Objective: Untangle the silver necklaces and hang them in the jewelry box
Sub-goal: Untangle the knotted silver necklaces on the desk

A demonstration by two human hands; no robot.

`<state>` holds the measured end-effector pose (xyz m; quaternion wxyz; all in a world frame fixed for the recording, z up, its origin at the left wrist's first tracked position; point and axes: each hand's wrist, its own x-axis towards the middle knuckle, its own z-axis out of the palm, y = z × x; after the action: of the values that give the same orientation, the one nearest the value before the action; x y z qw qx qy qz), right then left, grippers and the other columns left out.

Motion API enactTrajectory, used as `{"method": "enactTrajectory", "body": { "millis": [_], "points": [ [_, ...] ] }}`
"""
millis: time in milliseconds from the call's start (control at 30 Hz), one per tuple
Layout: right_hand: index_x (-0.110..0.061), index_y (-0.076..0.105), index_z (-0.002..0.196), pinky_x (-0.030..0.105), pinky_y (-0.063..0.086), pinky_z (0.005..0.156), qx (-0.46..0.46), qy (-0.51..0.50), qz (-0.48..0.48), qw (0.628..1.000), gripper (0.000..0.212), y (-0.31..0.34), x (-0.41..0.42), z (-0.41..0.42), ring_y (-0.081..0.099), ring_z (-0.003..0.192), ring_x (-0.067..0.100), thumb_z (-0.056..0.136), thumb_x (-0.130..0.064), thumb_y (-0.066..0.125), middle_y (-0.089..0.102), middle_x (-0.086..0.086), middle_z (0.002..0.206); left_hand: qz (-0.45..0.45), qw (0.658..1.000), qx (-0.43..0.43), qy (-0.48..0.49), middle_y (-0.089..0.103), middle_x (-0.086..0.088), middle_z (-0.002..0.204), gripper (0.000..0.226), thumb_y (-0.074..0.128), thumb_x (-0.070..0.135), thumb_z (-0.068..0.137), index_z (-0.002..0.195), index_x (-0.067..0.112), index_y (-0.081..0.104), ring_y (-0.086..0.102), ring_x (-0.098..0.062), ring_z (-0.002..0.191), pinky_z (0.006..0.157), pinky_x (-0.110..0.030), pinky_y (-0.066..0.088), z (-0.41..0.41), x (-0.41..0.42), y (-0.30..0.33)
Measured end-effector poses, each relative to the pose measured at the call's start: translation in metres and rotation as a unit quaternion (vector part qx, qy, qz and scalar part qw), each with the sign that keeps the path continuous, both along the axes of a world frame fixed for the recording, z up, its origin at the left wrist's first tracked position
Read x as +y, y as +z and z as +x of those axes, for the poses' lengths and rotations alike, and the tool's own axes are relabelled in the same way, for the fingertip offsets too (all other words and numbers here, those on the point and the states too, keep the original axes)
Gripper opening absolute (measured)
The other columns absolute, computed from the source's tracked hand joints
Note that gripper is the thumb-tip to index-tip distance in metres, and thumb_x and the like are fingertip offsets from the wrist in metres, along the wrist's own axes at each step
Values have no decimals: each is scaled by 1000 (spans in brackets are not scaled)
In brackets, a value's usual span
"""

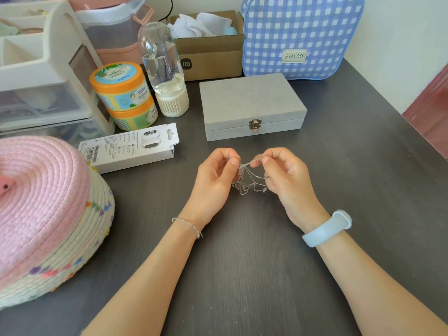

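Note:
A tangle of thin silver necklaces (pixel 248 179) hangs between my two hands above the dark table. My left hand (pixel 213 180) pinches the bunched part of the chains at its fingertips. My right hand (pixel 288 177) pinches a strand pulled out to the right, and loops sag below. The grey velvet jewelry box (pixel 249 105) lies just beyond my hands with its lid down and its metal clasp (pixel 255 124) facing me.
A pink woven basket (pixel 43 214) fills the left. Beyond it lie a white carton (pixel 131 146), two orange-lidded jars (pixel 121 88), a clear bottle (pixel 164 69), a drawer organiser (pixel 41 76), a cardboard box (pixel 208 49) and a blue checked bag (pixel 300 35). The table edge (pixel 397 110) runs down the right.

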<state>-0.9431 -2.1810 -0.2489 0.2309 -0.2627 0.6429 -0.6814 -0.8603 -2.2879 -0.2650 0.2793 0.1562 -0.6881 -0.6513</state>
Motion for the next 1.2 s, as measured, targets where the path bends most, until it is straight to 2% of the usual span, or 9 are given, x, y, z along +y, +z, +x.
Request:
{"method": "enactTrajectory", "body": {
  "millis": [100,200,333,467,600,700,900,1067,1200],
  "points": [
    [-11,53,78,13,21,39,-111,-16,-44,993,20,4,0,-3,23,35,5,92,0,44,64,-1,69,-98,995,-13,19,48,10,67,8,46,18,86,80,23,49,46,0,58,61,-13,39,0,3,-3],
    [-10,55,80,15,20,40,-142,-9,-48,989,17,3,3,-9,21,35,7,92,-3,45,63,-1,65,-108,993,-3,45,51,10,68,14,49,13,88,79,23,50,50,1,59,63,-13,42,0,4,-2],
    [-17,63,89,9,30,44,-14,20,6,1000,21,-1,4,-7,42,41,0,91,-2,49,58,-3,70,-73,995,36,64,53,11,71,18,50,5,90,80,19,52,51,1,60,64,-14,44,0,1,1],
    [-26,67,82,9,40,65,100,62,72,990,19,-3,2,-2,54,67,-5,89,-12,58,63,-14,73,-93,993,44,54,57,18,70,10,51,13,86,81,22,54,50,-1,64,65,-17,44,2,0,1],
    [-20,67,77,7,36,57,76,78,66,992,16,0,4,-3,51,58,-5,88,-13,58,58,-20,55,-128,989,36,59,58,23,75,13,51,15,86,81,26,53,51,2,68,67,-17,44,1,-1,1],
    [-19,67,75,6,35,57,81,87,71,990,16,-1,4,-4,51,57,-5,87,-13,59,59,-18,58,-132,989,33,58,57,23,76,13,51,15,86,81,26,53,51,1,69,68,-17,43,2,-2,1],
    [-23,55,75,7,35,54,140,72,76,984,21,-4,3,-5,48,54,-5,91,-11,53,54,-16,62,82,995,49,-25,56,7,74,5,52,15,82,79,17,55,47,-8,63,62,-20,40,3,-1,5],
    [-30,47,77,11,37,57,218,41,75,972,24,-10,1,-4,49,56,-2,94,-12,49,50,-15,72,233,964,84,-100,56,1,70,5,48,13,84,81,13,52,54,-10,68,61,-19,43,4,-3,9],
    [-24,48,80,9,35,55,234,14,49,971,10,-12,1,-6,47,54,-2,89,-23,44,51,-12,71,308,937,79,-147,56,2,65,10,46,13,85,79,16,54,54,-10,64,58,-17,43,6,-4,12]
  ]
}}
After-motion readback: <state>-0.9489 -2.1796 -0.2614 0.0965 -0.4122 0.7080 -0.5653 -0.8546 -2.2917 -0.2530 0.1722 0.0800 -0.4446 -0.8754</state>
